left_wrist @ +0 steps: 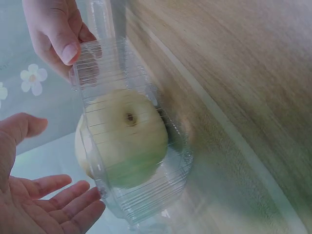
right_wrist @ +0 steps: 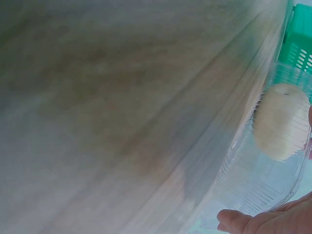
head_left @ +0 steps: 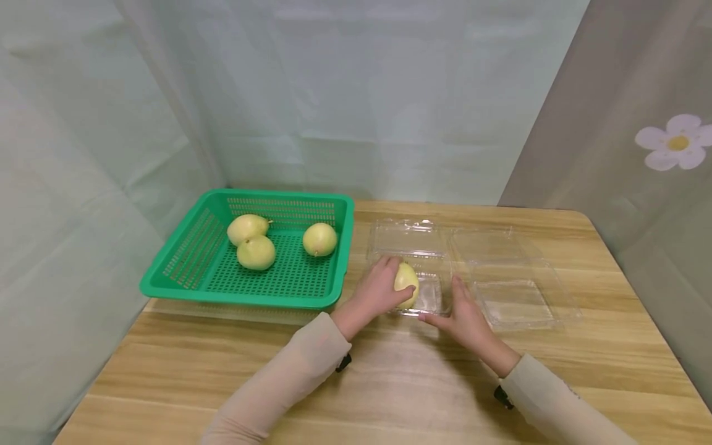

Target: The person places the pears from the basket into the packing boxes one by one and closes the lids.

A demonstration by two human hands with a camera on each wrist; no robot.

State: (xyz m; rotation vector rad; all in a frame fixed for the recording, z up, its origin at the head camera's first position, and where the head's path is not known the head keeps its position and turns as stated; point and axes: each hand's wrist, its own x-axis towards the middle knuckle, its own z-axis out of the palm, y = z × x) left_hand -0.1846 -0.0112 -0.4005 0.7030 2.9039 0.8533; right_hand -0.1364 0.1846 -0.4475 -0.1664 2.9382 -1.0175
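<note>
A pale yellow pear [head_left: 407,285] lies in the left half of a clear plastic clamshell container [head_left: 431,292] whose lid is folded back. My left hand [head_left: 381,288] is over the container's left side, beside the pear. In the left wrist view its thumb and fingers are spread, with the pear [left_wrist: 129,141] behind the ribbed wall and the fingertips close to the rim. My right hand [head_left: 468,318] grips the container's front right corner, thumb at the front edge, fingers along the right side. The right wrist view shows the right thumb [right_wrist: 239,222] near the container's end.
To the left, a green plastic basket [head_left: 343,272] holds three more pears, two touching at its left and one [head_left: 319,239] at its right. A second clear clamshell [head_left: 514,300] lies opened on the right of the wooden table [head_left: 434,395]. Curtains hang behind.
</note>
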